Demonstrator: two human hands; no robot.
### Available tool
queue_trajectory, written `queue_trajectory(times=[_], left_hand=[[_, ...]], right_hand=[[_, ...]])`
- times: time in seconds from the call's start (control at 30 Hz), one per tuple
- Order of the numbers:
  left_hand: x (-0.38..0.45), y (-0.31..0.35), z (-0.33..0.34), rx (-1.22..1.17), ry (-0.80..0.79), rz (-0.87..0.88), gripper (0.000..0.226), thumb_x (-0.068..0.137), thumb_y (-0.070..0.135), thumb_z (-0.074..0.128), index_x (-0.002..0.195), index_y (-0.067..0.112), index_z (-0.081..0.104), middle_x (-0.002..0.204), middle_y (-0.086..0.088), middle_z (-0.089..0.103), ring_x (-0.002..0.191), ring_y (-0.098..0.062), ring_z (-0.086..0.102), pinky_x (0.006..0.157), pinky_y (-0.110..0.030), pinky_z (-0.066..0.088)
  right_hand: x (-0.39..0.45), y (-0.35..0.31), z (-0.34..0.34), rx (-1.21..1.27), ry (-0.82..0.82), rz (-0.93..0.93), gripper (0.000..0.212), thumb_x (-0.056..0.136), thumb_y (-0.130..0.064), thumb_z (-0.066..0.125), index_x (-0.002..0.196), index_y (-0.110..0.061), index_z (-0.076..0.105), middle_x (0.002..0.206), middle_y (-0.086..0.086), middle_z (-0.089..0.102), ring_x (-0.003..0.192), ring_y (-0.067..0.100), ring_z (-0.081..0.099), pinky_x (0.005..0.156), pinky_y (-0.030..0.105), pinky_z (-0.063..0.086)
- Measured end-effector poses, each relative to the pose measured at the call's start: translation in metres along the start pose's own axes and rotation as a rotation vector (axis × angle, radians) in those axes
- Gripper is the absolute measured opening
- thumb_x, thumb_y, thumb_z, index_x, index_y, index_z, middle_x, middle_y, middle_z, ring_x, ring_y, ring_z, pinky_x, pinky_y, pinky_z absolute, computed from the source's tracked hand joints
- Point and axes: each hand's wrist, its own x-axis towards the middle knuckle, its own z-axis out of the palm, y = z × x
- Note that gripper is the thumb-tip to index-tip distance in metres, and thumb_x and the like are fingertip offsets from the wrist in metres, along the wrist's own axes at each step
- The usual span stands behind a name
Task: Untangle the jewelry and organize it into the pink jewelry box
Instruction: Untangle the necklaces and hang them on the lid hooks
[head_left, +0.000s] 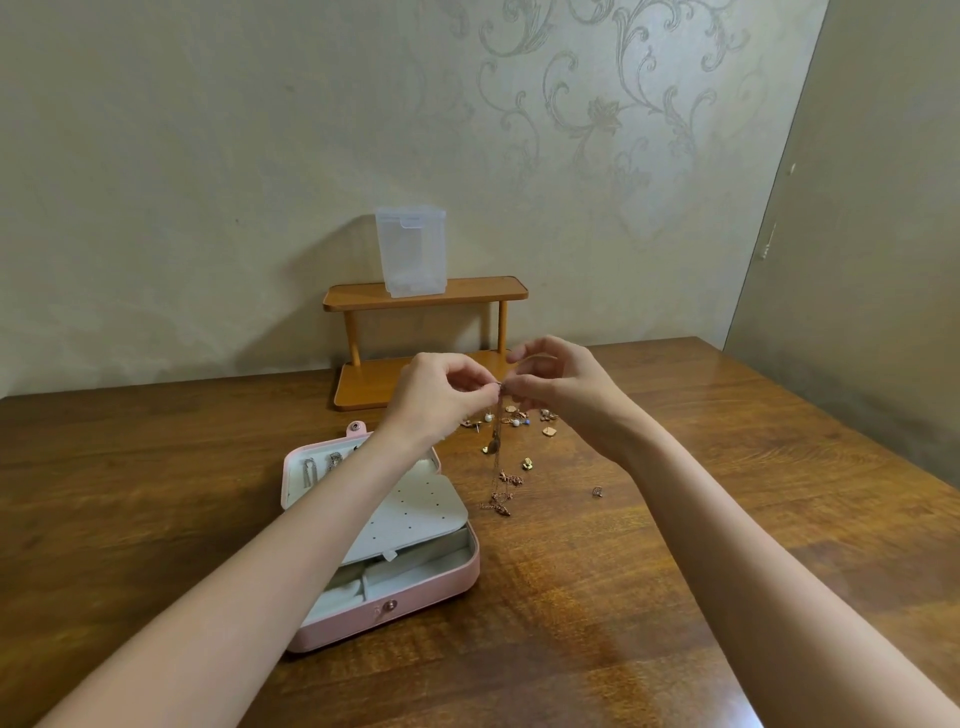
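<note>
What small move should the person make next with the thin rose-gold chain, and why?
Probably ease the two hands apart to loosen the knot: left hand and right hand both pinch the thin rose-gold chain at its top, while its tangled lower end lies on the brown wooden table.

Home: damask wallpaper (597, 104), wooden table (675, 519)

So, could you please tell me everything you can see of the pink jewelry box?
The pink jewelry box lies open on the wooden table, left of the loose jewelry. It looks leather-like outside with a pale lining. The raised lid holds hanging silver pieces. A pale perforated panel rests tilted over divided lower compartments. A snap stud sits on the front wall, a snap tab at the back. The left forearm crosses above it.
</note>
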Motion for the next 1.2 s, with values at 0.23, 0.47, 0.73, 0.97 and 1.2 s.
queue_trajectory(times=[0.23, 0.47, 0.73, 0.97, 1.2], left_hand=[[0.0005, -0.0027, -0.0009, -0.084, -0.036, -0.095, 0.006, 0.082, 0.012, 0.069, 0.079, 0.017, 0.068, 0.076, 0.004, 0.065, 0.072, -0.006, 0.058, 0.067, -0.02, 0.049], [-0.0017, -0.003, -0.0012, -0.132, -0.011, 0.008, 0.011, 0.081, 0.006, 0.07, 0.091, 0.012, 0.07, 0.084, 0.0, 0.068, 0.079, -0.007, 0.063, 0.07, -0.014, 0.053], [-0.0001, -0.0052, -0.0032, -0.104, -0.026, -0.021, 0.007, 0.083, 0.012, 0.07, 0.087, 0.018, 0.071, 0.083, 0.003, 0.069, 0.081, -0.009, 0.064, 0.072, -0.018, 0.054], [0.0017, -0.002, -0.0052, -0.13, -0.066, -0.007, 0.015, 0.081, 0.007, 0.071, 0.081, 0.021, 0.068, 0.081, 0.003, 0.068, 0.081, -0.012, 0.065, 0.074, -0.021, 0.055], [-0.0042, 0.0013, -0.0072, -0.256, -0.164, -0.028, 0.014, 0.08, 0.005, 0.07, 0.087, 0.017, 0.064, 0.084, 0.001, 0.067, 0.078, -0.004, 0.063, 0.072, -0.015, 0.053]], right_hand=[[0.0, -0.0004, 0.0002, -0.004, -0.046, -0.028, 0.022, 0.082, 0.003, 0.066, 0.098, -0.008, 0.055, 0.077, 0.005, 0.065, 0.067, 0.01, 0.06, 0.064, 0.019, 0.05], [0.0014, 0.0021, 0.0049, -0.044, -0.034, -0.025, 0.024, 0.083, 0.008, 0.061, 0.093, -0.012, 0.051, 0.076, 0.004, 0.061, 0.065, 0.01, 0.055, 0.059, 0.017, 0.047], [-0.0002, 0.0014, 0.002, -0.043, -0.03, -0.029, 0.028, 0.084, 0.001, 0.065, 0.106, -0.009, 0.051, 0.08, 0.001, 0.065, 0.072, 0.009, 0.059, 0.065, 0.018, 0.048], [0.0032, 0.0, -0.0001, 0.003, -0.013, 0.008, 0.023, 0.085, 0.001, 0.064, 0.102, -0.01, 0.053, 0.077, 0.0, 0.064, 0.069, 0.009, 0.059, 0.061, 0.017, 0.046], [0.0026, -0.0013, 0.001, 0.021, -0.079, 0.047, 0.021, 0.086, 0.007, 0.055, 0.096, -0.01, 0.047, 0.076, 0.004, 0.059, 0.065, 0.011, 0.054, 0.057, 0.016, 0.044]])
